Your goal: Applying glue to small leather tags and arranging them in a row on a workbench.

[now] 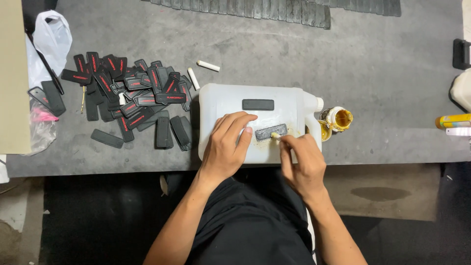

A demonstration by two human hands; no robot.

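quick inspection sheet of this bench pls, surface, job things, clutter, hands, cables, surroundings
surface: grey table, scuffed, with stains near the front edge
job's things: white plastic jug lying on its side as a work block; one dark patch on it smeared with yellowish glue, a second clean patch above; open glue pot beside the jug's cap
clutter: pile of black patches with red marks; two white sticks; plastic bag; row of dark strips at the far edge
hands: left hand steadies the patch; right hand holds a small applicator to it
cables: nothing seen
surroundings: dark floor, yellow tube at right
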